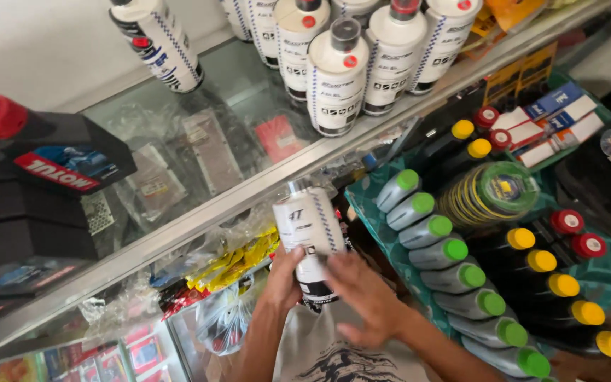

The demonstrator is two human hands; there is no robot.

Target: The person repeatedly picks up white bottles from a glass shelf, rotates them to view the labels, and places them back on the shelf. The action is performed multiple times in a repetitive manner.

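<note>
Holding a white bottle point(311, 237) upright in front of your chest, you have both hands on its lower half. Its long axis runs near vertical, tilted slightly, silver cap end up toward the edge of the glass bench point(199, 212), dark base down between your palms. Your left hand point(286, 277) wraps the left side, fingers curled snug round the body. Your right hand point(367, 297) sits on the right and a bit lower, fingers spread flatter, fingertips touching the bottle's side rather than fully closed round it. Left hand looks like the firmer grip; both equally near.

The bottle hangs just below the bench edge, not resting on anything. Up on the glass stands a cluster of matching white bottles point(337, 78), well apart from yours. Right of your hands lies a rack of grey bottles with green caps point(454, 276), then dark ones with yellow caps point(567, 297). A black jug with a red cap point(44, 148) sits far left on the bench.
</note>
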